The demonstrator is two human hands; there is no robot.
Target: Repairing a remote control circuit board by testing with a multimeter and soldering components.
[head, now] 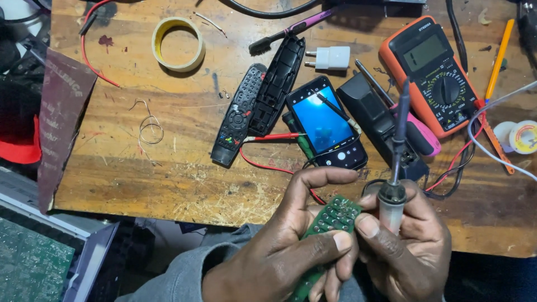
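At the bottom centre of the frame, left hand (279, 251) clamped on a green circuit board (330, 223), thumb across its top face and index finger curled over its far end. Just right of it, right hand (411, 246) wrapped around a soldering iron (396, 162), fingers closed tight on the handle, shaft pointing up the frame, thumb touching the board's edge. Grey sleeve (184, 274) at lower centre-left.

Just above the hands, on the worn wooden table (140, 173), a smartphone (327, 123) with lit blue screen, a thin probe lying across the glass. Touching its lower left, a red test probe (274, 136) with red lead looping down toward the hands. Left of the phone, a black remote control (239, 114) lying diagonally, beside it an empty black remote shell (278, 84). Right of the phone, a black oblong casing (380, 126) and a pink-handled screwdriver (417, 131).

Further up, at right, an orange multimeter (433, 72) with dial and blank display. At the far right edge, two small solder spools (520, 136) and a yellow pencil (499, 50). At upper centre, a white plug adapter (331, 57) and a purple-handled toothbrush (296, 26). At upper left, a roll of masking tape (178, 43) and a red wire (89, 50). At centre left, a loop of bare wire (151, 128); at the left table edge, a sheet of dark sandpaper (59, 117). At lower left, off the table, a second green circuit board (31, 265).
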